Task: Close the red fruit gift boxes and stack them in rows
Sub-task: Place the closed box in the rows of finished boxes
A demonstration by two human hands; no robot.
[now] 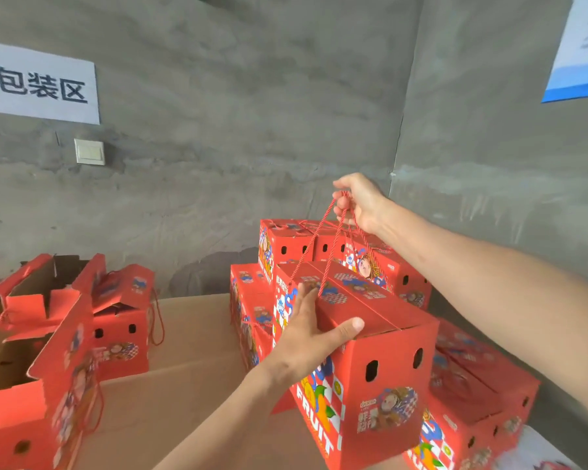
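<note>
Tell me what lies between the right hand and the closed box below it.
Only the red cord handles, stretched from the right hand down to the box lid; head view.

Light: bright, soft and even around me; shadows faint.
Glare: open boxes (58, 320) at my left look washed out.
Blur: blue poster (581, 56) is unreadable.
Edges: wall corner (404, 113) bows.
</note>
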